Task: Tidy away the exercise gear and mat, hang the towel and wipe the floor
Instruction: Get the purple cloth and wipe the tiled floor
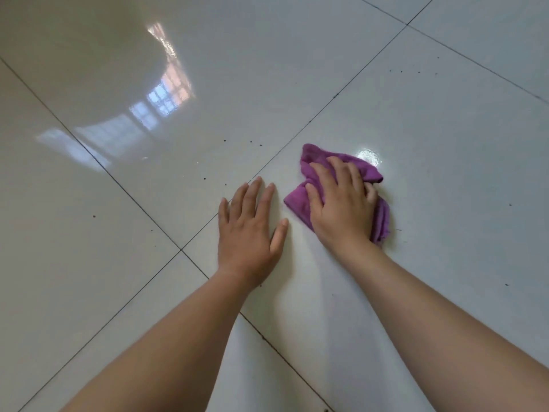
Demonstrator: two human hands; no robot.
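A crumpled purple cloth (300,200) lies on the glossy white tiled floor (445,144) right of centre. My right hand (341,200) presses down on top of the cloth, fingers spread and curled over it, thumb tucked into its right fold. Just left of it, my left hand (249,227) rests flat on the bare tile with fingers apart and nothing in it. A wet shiny patch (368,156) shows on the tile just beyond the cloth.
Small dark specks (225,141) of dirt are scattered on the tiles ahead and to the right. Dark grout lines (118,182) cross the floor diagonally. A window's reflection (160,102) glares on the tiles at upper left.
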